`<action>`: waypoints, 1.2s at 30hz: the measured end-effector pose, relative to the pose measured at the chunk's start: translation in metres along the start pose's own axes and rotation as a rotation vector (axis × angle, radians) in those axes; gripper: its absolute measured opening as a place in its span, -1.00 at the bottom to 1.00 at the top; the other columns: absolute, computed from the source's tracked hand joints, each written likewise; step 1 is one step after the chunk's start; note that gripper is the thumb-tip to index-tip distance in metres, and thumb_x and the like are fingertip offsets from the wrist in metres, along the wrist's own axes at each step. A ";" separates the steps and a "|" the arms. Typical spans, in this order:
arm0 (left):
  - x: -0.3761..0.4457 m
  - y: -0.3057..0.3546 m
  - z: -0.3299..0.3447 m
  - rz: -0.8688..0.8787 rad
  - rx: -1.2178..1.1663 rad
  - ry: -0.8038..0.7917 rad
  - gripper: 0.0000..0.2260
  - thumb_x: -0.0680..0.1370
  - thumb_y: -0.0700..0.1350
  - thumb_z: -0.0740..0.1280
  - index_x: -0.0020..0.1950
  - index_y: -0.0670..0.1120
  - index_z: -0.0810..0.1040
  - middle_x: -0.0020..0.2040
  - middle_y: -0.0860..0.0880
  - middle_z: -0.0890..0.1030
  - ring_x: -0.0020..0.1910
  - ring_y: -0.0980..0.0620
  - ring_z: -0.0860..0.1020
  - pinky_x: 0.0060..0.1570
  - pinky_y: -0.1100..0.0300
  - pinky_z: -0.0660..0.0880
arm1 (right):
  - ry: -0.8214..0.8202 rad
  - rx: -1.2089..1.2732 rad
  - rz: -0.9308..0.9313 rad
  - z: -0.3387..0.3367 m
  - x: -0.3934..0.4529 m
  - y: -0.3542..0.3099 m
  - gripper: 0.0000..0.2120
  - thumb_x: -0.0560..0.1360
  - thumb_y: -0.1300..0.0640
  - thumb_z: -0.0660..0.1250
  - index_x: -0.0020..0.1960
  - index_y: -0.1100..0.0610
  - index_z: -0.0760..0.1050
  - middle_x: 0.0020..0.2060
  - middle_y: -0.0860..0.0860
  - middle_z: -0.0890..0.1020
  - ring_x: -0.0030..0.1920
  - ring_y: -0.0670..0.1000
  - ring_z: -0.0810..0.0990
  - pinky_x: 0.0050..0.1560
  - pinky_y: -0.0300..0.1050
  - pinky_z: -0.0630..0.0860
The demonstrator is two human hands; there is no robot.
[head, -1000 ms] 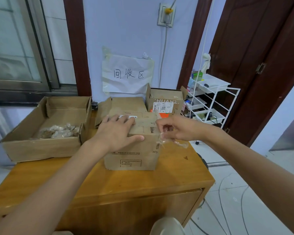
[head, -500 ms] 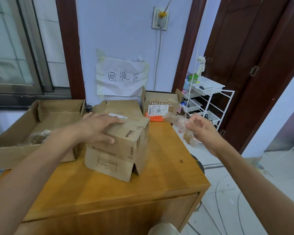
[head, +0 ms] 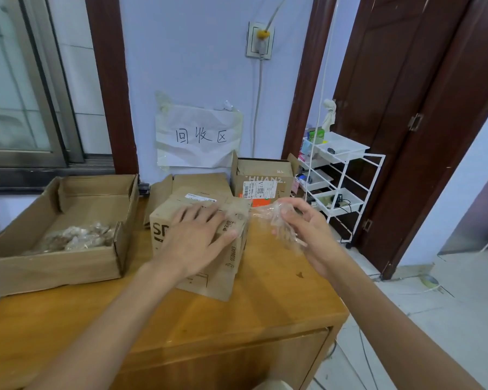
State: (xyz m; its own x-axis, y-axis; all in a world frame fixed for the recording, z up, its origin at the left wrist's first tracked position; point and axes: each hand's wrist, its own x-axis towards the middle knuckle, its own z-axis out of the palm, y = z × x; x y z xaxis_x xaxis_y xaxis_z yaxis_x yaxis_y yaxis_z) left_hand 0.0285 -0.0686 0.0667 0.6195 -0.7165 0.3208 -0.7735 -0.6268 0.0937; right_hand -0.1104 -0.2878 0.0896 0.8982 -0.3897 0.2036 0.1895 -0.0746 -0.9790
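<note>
Left hand [head: 197,237] is still flat on the cardboard box [head: 233,256], fingers [head: 192,213] straight and spread across its top, and the box under them sits more squarely on the table [head: 265,305] than half a second ago, when it was tipped up. Right hand [head: 307,229] has its fingers curled round the clear tape [head: 268,216]. A second ago that tape was only lifting at the box edge; now it is a crumpled wad, with one strand stretching from those fingers to the box corner just left of them.
</note>
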 end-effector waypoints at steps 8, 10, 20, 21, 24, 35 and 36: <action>-0.069 0.065 -0.038 -0.270 -1.374 0.171 -0.72 0.71 -0.04 0.20 0.15 0.02 0.72 0.04 0.07 0.75 0.09 0.07 0.68 0.07 0.11 0.62 | -0.064 -0.026 -0.012 0.041 -0.055 -0.016 -0.75 0.56 0.02 0.43 0.21 0.06 0.61 -0.05 0.09 0.72 -0.11 0.07 0.69 -0.23 -0.15 0.60; -0.089 0.078 -0.036 -0.317 -1.477 0.179 -0.77 0.69 -0.07 0.25 0.09 -0.06 0.71 -0.02 -0.01 0.76 -0.01 0.00 0.72 -0.08 0.07 0.69 | -0.020 -0.180 -0.020 0.054 -0.069 -0.010 -0.82 0.59 0.04 0.44 0.17 0.05 0.60 -0.07 -0.03 0.72 -0.17 -0.01 0.69 -0.26 -0.18 0.59; -0.149 0.075 0.008 -0.558 -1.605 0.145 -0.84 0.43 -0.17 0.55 -0.03 -0.13 0.65 -0.11 -0.04 0.69 -0.15 0.08 0.62 -0.21 0.25 0.55 | -0.137 0.026 0.182 0.084 -0.129 0.045 -0.86 0.65 0.21 0.38 0.20 0.10 0.57 -0.12 0.11 0.69 -0.24 0.04 0.63 -0.32 -0.19 0.47; -0.151 0.076 0.009 -0.564 -1.611 0.143 -0.87 0.46 -0.19 0.53 -0.03 -0.13 0.64 -0.12 -0.03 0.68 -0.15 0.08 0.62 -0.20 0.25 0.54 | -0.190 0.148 0.188 0.082 -0.135 0.049 -0.78 0.64 0.21 0.38 0.28 0.08 0.57 -0.05 0.14 0.67 -0.16 0.07 0.62 -0.25 -0.16 0.50; -0.155 0.075 0.005 -0.620 -1.670 0.180 -0.88 0.54 -0.30 0.44 -0.07 -0.09 0.59 -0.13 -0.06 0.67 -0.19 0.07 0.61 -0.23 0.25 0.52 | -0.320 0.465 0.129 0.081 -0.150 0.059 -0.51 0.58 0.13 0.42 0.49 0.11 0.46 0.05 0.16 0.57 -0.10 0.06 0.58 -0.19 -0.11 0.53; -0.170 0.096 0.024 -0.635 -1.673 0.247 -0.95 0.54 -0.35 0.44 -0.04 -0.28 0.59 -0.11 -0.16 0.71 -0.18 -0.08 0.69 -0.20 0.11 0.65 | 0.160 0.050 -0.037 0.115 -0.167 0.086 -0.92 0.58 0.15 0.48 0.01 0.12 0.59 -0.29 0.17 0.60 -0.36 0.02 0.48 -0.38 -0.13 0.42; -0.172 0.095 0.028 -0.624 -1.638 0.232 -0.95 0.54 -0.33 0.45 -0.03 -0.29 0.61 -0.09 -0.17 0.72 -0.13 -0.08 0.70 -0.11 0.12 0.65 | 0.169 0.069 -0.029 0.116 -0.169 0.090 -0.90 0.60 0.18 0.47 -0.05 0.13 0.56 -0.33 0.16 0.56 -0.37 0.06 0.44 -0.38 -0.10 0.39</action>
State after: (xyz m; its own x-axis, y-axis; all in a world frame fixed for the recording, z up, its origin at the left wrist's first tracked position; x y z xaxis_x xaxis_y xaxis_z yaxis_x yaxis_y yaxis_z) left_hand -0.1475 -0.0135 -0.0062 0.9298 -0.3670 -0.0268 0.1308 0.2617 0.9562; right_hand -0.1989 -0.1223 -0.0321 0.8137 -0.5374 0.2216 0.2458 -0.0273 -0.9689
